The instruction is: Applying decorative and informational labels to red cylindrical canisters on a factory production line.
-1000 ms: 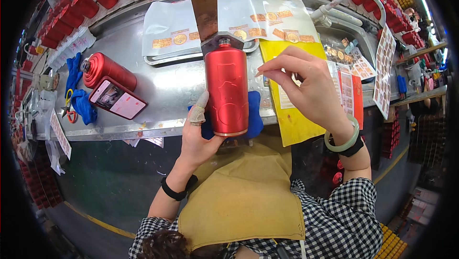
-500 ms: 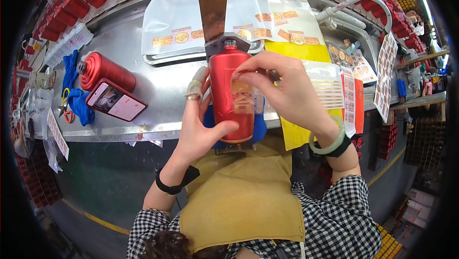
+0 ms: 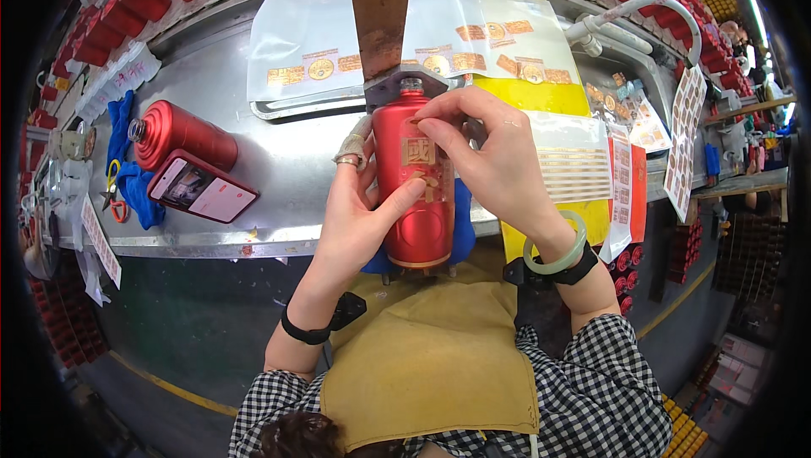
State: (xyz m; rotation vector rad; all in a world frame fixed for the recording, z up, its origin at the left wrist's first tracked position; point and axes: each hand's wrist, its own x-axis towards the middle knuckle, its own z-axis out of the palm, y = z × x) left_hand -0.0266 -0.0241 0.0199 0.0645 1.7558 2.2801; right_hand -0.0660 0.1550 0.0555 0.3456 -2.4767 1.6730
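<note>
A red metallic bottle [image 3: 414,234] stands before me against a blue support [image 3: 462,226], its neck towards the far side. A gold decal [image 3: 418,151] with square characters lies on its front. My left hand [image 3: 348,217] wraps the bottle's left side, a whitish cover on one finger, and its thumb presses on the decal's lower part. At the bottle's upper right, my right hand [image 3: 503,162] has thumb and forefinger pinched together at the decal's top edge. The exact bit of film between those fingertips is too small to make out.
A second red bottle [image 3: 190,139] lies left beside a phone [image 3: 203,188], scissors [image 3: 114,192] and a blue cloth [image 3: 142,188]. Decal sheets [image 3: 296,27] cover the tray behind; a yellow sheet [image 3: 528,96] lies right. A brown post [image 3: 380,14] rises beyond the bottle, near a curved pipe [image 3: 642,3].
The decal, earlier skewed towards the bottle's right side, now sits upright and centred on the front. My left thumb has moved up onto it; the right fingertips remain pinched near its top.
</note>
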